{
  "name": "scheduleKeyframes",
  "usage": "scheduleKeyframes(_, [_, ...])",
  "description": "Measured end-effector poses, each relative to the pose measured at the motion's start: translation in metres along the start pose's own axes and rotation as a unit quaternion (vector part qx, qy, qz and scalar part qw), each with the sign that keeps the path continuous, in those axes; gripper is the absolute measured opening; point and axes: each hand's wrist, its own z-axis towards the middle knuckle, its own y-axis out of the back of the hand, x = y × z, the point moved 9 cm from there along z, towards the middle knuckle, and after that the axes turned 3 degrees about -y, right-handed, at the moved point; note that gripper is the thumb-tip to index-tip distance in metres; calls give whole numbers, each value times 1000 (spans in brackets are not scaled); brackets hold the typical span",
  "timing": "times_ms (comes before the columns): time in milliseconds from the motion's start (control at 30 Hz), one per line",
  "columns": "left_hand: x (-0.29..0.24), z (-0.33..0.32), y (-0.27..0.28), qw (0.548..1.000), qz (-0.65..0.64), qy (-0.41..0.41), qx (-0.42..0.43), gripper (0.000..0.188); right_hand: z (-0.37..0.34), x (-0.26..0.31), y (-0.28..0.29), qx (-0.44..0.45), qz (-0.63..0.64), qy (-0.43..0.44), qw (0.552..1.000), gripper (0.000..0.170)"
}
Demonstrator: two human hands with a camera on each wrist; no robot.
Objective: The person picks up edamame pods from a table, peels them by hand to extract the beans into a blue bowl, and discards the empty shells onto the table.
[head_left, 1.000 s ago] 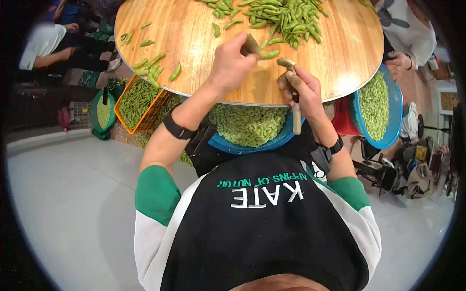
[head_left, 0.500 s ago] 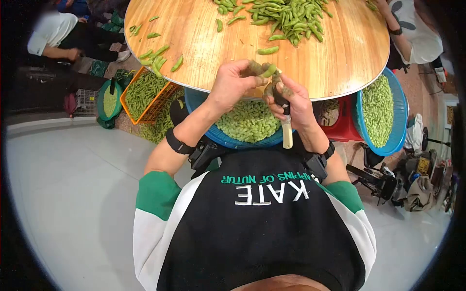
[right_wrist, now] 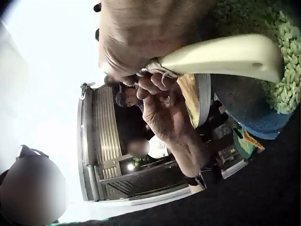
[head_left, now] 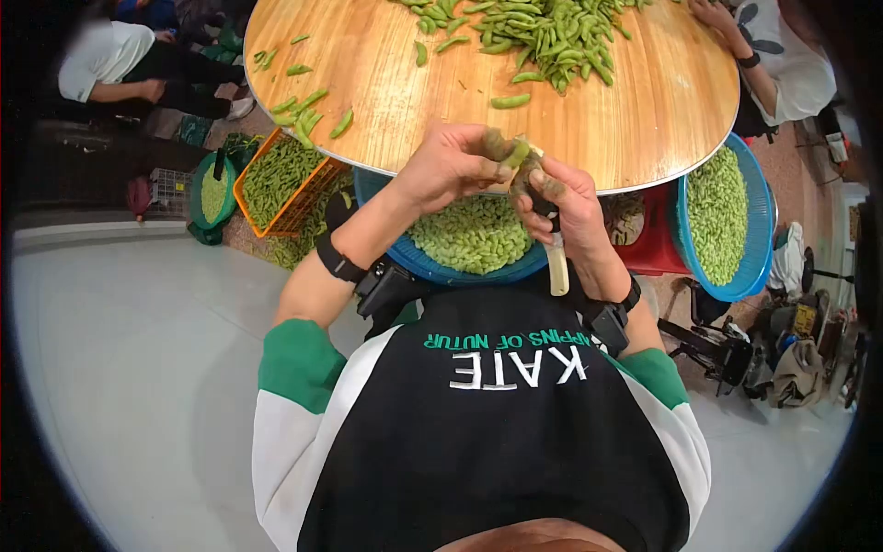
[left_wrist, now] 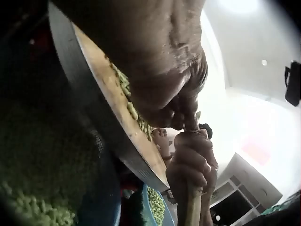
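The left hand (head_left: 449, 167) is coming closer to the right hand (head_left: 572, 204), before the shirt (head_left: 497, 432) reading "KATE", their curled fingers respectively pinching a pod (head_left: 519, 153) and gripping a tool (head_left: 557, 267).

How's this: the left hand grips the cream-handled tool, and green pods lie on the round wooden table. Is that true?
Not the left hand: the right hand grips the cream-handled tool, as the head view shows. Green pods do lie on the round wooden table.
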Motion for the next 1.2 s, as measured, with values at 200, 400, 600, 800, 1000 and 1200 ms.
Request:
scheduleKeyframes(200, [25,-5,4,991,-121,66,5,12,3,-22,6,40,168,-63,983,26])
scheduleKeyframes(400, [-47,-36,-40,687,634,-342,-94,17,7,-31,4,31,248,-87,964,34])
scheduleKeyframes(600, [-40,-34,-14,883,405,-200,-133,9,5,-34,1,36,244,-83,965,35])
scheduleKeyframes(800, [-7,-32,-7,970,203,-33,-132,14,-1,-18,10,-69,-71,-8,995,28])
scheduleKeyframes(1000, [-17,-41,-21,867,453,-156,-139,13,-4,19,6,-169,-359,201,896,35])
scheduleKeyframes(1200, [-21,-51,-35,820,526,-192,-120,11,-14,28,-18,-130,-577,335,733,38])
